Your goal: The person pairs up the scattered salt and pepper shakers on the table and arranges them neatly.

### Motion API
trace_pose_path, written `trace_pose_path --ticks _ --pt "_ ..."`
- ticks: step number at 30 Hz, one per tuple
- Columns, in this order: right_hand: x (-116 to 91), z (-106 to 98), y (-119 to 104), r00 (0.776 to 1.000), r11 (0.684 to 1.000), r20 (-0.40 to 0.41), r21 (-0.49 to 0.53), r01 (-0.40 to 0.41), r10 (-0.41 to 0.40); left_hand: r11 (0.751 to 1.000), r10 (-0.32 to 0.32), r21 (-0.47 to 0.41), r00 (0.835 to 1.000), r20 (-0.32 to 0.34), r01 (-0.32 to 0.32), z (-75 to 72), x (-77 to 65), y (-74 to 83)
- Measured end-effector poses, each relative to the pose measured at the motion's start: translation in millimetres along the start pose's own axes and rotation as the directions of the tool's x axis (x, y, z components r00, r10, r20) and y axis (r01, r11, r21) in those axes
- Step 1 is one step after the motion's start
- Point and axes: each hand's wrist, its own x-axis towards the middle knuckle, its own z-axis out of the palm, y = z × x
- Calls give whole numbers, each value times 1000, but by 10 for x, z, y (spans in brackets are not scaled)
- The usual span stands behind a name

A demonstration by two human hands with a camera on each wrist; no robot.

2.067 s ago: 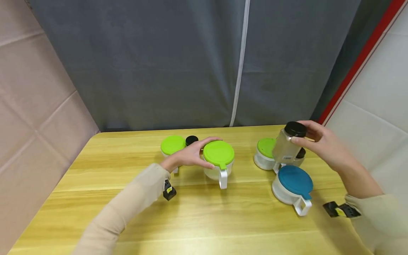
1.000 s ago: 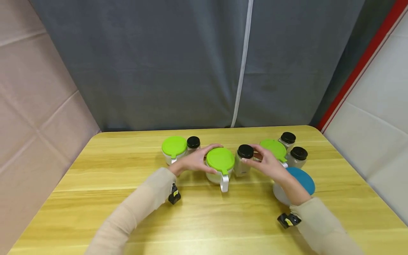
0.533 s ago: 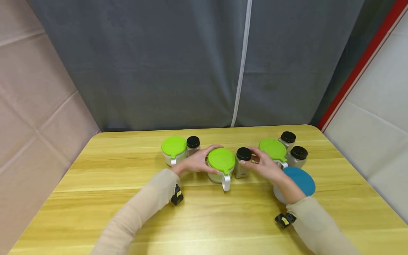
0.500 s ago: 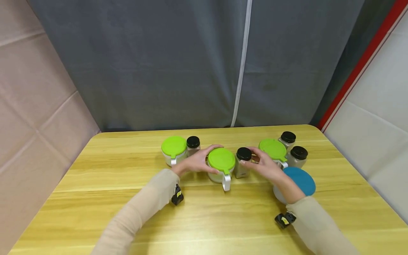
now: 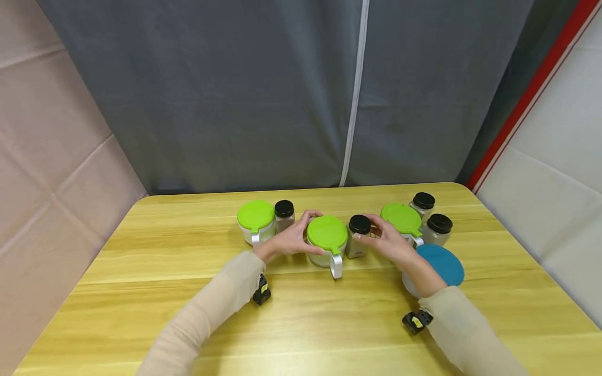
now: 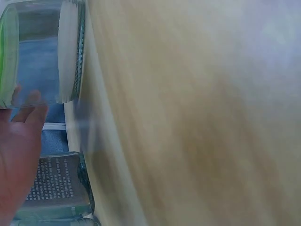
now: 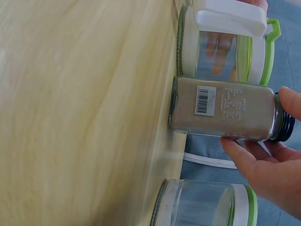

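My left hand (image 5: 288, 240) grips a glass seasoning jar (image 5: 326, 233) with a green lid and white handle, thumb on the near side and fingers behind. Its clear glass body (image 6: 38, 70) shows in the left wrist view. With thumb and fingers, my right hand (image 5: 392, 244) holds a square, black-capped spice jar (image 5: 358, 244) upright on the table, right beside the green-lidded jar. A barcode label and greyish-brown contents show on this spice jar (image 7: 256, 110) in the right wrist view; the thumb is at its cap.
Left of my left hand stand another green-lidded jar (image 5: 256, 215) and a black-capped spice jar (image 5: 284, 210). Rightward are a green-lidded jar (image 5: 401, 218), two black-capped jars (image 5: 422, 201) and a blue-lidded jar (image 5: 442, 265), partly behind my right forearm. A grey curtain (image 5: 235, 104) hangs behind the table (image 5: 305, 324).
My right hand has brought the spice jar from above the right-hand group leftward and down beside the held green-lidded jar. Lately both jars have shifted only slightly; the left hand keeps its grip.
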Motion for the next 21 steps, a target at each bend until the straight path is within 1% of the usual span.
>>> trace_pose_path --ticks 5,7,9,11,13,14,17,19,20,21 --pt "-6 9 -1 1000 1000 -3 15 -5 5 995 -1 -97 1000 11 2 14 -30 0" --pt "0 17 2 1000 1000 -15 16 -11 12 993 -3 -117 1000 8 4 21 -44 -3" --pt "10 24 2 1000 1000 -23 13 -20 20 994 -9 -105 1000 -7 9 30 -65 -4" --pt "21 33 -4 999 999 -34 6 -32 32 998 -20 -55 999 -33 18 40 -84 1" --pt "29 39 -15 998 999 -45 4 -51 51 1000 -17 -15 998 -56 16 52 -101 18" --pt "34 39 -20 997 998 -47 7 -56 56 1000 -15 -24 998 -62 13 57 -109 29" --pt "46 39 -27 996 998 -57 16 -67 67 993 3 -115 997 -79 -12 66 -131 110" --pt "59 38 -21 996 998 -62 26 -63 65 980 12 -197 996 -83 -28 71 -147 173" --pt "65 38 -17 996 998 -64 32 -62 64 973 11 -227 997 -83 -29 73 -155 203" --pt "71 39 -13 996 997 -66 39 -62 64 971 6 -239 996 -85 -26 74 -163 234"
